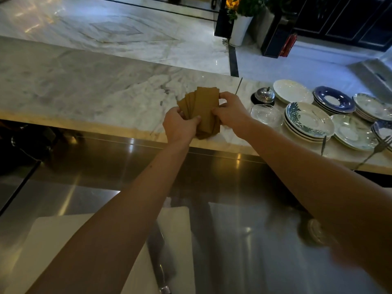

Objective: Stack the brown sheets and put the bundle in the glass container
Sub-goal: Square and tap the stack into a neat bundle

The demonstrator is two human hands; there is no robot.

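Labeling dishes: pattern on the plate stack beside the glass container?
White with dark green leaf print on the plate stack, head view.

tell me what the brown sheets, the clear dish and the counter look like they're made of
Brown sheets: thin, matte, flat with crisp edges, probably paper or light card. Clear dish: transparent with bright glints, looks like glass, though clear plastic can't be ruled out. Counter: pale with grey veining and a soft sheen, apparently polished marble or a marble-look stone.

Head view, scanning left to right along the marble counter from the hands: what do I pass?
left hand → brown sheets → right hand → glass container → leaf-pattern plate stack → pale green plate
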